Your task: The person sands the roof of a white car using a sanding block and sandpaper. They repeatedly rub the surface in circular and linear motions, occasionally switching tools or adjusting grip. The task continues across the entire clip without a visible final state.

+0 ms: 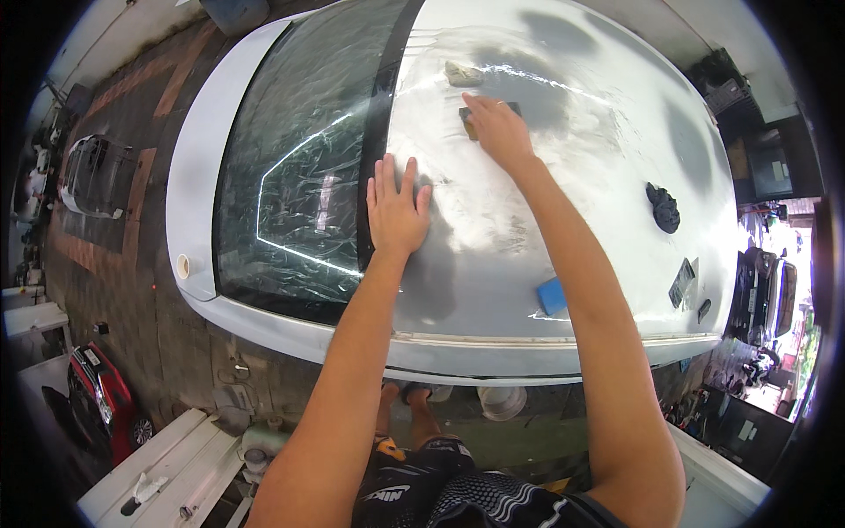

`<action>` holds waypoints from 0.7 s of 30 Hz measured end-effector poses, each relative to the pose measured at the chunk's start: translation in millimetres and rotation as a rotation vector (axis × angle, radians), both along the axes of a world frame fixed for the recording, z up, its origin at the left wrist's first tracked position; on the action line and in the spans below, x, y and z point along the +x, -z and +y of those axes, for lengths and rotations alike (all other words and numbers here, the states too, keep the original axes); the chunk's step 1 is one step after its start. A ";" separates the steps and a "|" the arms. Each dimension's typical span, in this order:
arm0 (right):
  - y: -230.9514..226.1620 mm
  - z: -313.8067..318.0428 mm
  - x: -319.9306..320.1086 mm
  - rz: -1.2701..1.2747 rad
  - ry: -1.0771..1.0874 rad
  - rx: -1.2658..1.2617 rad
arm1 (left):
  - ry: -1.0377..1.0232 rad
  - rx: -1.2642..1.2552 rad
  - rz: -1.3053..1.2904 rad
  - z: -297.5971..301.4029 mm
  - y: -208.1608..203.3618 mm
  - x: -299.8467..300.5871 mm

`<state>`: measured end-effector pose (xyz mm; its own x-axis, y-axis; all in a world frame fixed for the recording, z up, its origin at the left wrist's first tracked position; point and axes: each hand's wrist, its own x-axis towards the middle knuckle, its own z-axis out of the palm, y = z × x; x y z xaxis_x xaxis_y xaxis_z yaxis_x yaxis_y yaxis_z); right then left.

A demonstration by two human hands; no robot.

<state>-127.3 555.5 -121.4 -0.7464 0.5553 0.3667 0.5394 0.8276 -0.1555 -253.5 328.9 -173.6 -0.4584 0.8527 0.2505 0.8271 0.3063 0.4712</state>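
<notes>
I lean over the wet grey roof of a car. My right hand presses flat on a small dark sanding block on the roof. My left hand rests flat with fingers spread beside the black trim strip at the edge of the plastic-covered windscreen. A crumpled pale rag lies just beyond my right hand.
A blue sponge, a dark rag and dark sandpaper pieces lie on the roof to the right. A bucket stands on the floor by my feet. A white bench with tools sits lower left.
</notes>
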 end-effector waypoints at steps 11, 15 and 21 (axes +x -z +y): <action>-11.9 16.3 41.9 0.008 -0.207 0.031 | -0.017 -0.012 0.028 -2.7 -1.8 -8.6; -4.5 29.0 33.7 0.002 -0.152 -0.029 | -0.011 -0.023 0.004 -0.9 -1.9 -1.9; -6.6 30.5 32.5 0.052 0.133 0.055 | -0.016 -0.012 0.012 -1.9 -2.5 -2.9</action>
<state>-94.8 586.0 -114.8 -0.6468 0.6260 0.4357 0.6369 0.7576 -0.1429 -256.5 327.0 -171.1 -0.4692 0.8482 0.2459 0.8275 0.3249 0.4580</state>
